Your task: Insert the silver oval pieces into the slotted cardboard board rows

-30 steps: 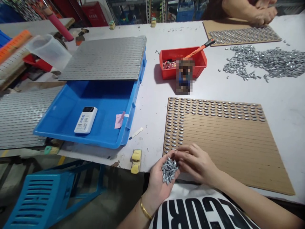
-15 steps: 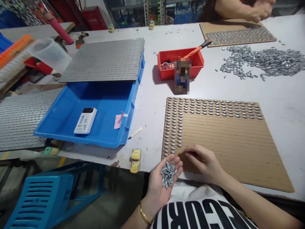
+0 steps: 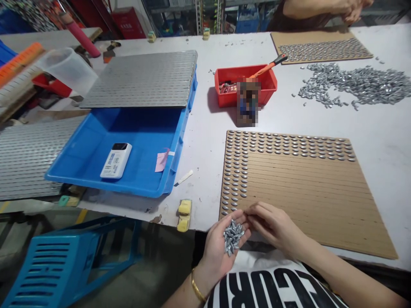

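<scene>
My left hand [image 3: 220, 246] is cupped palm up at the near edge of the table, holding a small heap of grey, spindle-shaped metal pieces [image 3: 233, 236]. Close against its fingertips, my right hand [image 3: 269, 224] has its thumb and fingers pinched together over the lower left of a brown grooved board [image 3: 308, 192]. Whatever sits in that pinch is too small or hidden to make out. Rows of the same pieces lie in the board's grooves along its far edge and down its left side. Part of the board's near left corner is covered by my hands.
Loose metal pieces [image 3: 362, 83] are heaped at the far right, beside another board [image 3: 321, 47] and a co-worker's hands [image 3: 351, 10]. A red bin [image 3: 269, 92] with an orange-handled tool stands behind my board. Leftward are a blue tray [image 3: 150, 184], a filled board [image 3: 141, 81] and a yellow block [image 3: 184, 215].
My right hand has drawn slightly toward me, its fingertips now meeting the left hand's fingers. The left hand has shifted a little to the right with its heap. The view has shifted slightly.
</scene>
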A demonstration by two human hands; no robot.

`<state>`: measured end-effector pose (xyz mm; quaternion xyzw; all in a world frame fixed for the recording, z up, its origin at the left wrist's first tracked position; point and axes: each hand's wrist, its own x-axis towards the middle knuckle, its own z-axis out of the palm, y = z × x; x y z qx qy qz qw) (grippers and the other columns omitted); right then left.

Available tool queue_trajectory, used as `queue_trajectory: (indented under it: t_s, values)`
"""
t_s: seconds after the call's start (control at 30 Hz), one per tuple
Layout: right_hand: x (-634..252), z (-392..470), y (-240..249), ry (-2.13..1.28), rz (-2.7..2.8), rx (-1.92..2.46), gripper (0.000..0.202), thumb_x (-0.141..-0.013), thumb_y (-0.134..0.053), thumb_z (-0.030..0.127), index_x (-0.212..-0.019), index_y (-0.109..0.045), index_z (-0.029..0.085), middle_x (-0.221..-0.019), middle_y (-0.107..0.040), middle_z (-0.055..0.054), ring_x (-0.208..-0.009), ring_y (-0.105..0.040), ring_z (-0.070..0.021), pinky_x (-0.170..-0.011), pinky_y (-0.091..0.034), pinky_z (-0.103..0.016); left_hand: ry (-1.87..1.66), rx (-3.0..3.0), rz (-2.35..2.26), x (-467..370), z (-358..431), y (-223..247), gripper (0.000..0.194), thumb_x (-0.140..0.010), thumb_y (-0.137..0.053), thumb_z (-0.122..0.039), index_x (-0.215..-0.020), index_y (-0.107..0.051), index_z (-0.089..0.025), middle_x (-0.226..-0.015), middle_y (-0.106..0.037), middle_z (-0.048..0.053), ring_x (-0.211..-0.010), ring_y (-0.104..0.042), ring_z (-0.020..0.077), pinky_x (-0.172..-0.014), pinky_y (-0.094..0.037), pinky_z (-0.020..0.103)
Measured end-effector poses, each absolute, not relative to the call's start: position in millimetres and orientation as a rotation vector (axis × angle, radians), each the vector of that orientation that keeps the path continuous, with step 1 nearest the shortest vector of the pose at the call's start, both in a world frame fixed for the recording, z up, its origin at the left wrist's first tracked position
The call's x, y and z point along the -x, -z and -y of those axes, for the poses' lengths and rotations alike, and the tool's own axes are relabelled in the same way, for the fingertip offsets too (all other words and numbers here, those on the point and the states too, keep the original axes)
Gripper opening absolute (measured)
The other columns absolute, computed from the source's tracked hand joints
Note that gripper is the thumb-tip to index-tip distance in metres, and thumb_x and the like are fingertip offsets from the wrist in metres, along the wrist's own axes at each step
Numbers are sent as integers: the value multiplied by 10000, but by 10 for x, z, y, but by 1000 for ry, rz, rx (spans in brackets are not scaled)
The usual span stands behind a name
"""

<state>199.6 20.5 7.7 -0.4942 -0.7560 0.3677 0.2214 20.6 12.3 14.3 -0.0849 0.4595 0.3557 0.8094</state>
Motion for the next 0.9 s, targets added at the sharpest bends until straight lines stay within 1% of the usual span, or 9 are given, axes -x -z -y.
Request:
queue_trajectory:
  t_s: [0.13,0.3,0.37,0.47,0.6,0.73,0.83,0.9]
  values:
    - [-2061,-232,-117,-1120,2061,1335,196,-950,-418,189,-1009,-604,208,-851,-628,-54,-734,-598,-148,-666,-502,-264,-763,165,-948,-202,-109,-127,295,-825,-610,-250,-1064,-671,-87,-1066,-691,167,-965,-666,254,-899,-505,378]
    - [-2083,-274,-175,-1182,1995,1343,144,-922,-468,203,-920,-612,200,-817,-634,-36,-686,-594,-132,-616,-493,-242,-755,150,-927,-197,-89,-120,325,-833,-605,-263,-1082,-658,-61,-981,-704,167,-955,-665,267,-912,-495,401]
    - [-2081,-281,-212,-1227,1991,1294,137,-923,-473,197,-930,-610,201,-849,-644,-36,-706,-601,-125,-617,-494,-232,-755,140,-934,-197,-83,-119,316,-827,-612,-260,-1069,-664,-64,-944,-705,149,-928,-669,256,-898,-504,397]
    - [-2086,-277,-241,-1256,2008,1197,140,-932,-479,190,-967,-614,202,-907,-656,-50,-776,-623,-125,-660,-512,-228,-750,140,-937,-196,-74,-112,307,-825,-614,-262,-1060,-671,-73,-933,-702,135,-896,-673,240,-864,-520,381]
    - [-2101,-252,-193,-1166,2068,1161,139,-935,-499,199,-1004,-620,204,-912,-653,-67,-816,-634,-144,-707,-534,-256,-746,149,-953,-189,-59,-93,301,-820,-621,-260,-1058,-677,-84,-969,-699,144,-891,-667,226,-864,-522,383]
    - [-2087,-201,-93,-1048,2099,1118,200,-942,-463,163,-1086,-592,215,-978,-654,-77,-862,-645,-144,-748,-543,-262,-767,132,-933,-184,-51,-93,286,-819,-619,-257,-1047,-684,-96,-1016,-693,146,-956,-654,242,-888,-515,398]
    - [-2072,-167,-18,-840,2180,1128,224,-931,-476,173,-1120,-587,217,-954,-663,-78,-805,-654,-145,-699,-547,-256,-769,136,-922,-184,-63,-112,285,-824,-610,-251,-1055,-681,-101,-1066,-686,147,-987,-650,246,-898,-513,393]
    - [-2071,-172,20,-739,2186,1185,197,-925,-479,180,-1074,-604,211,-893,-667,-71,-743,-648,-140,-653,-540,-243,-761,150,-931,-183,-76,-129,298,-826,-610,-251,-1071,-673,-95,-1096,-681,157,-995,-653,250,-903,-511,389]
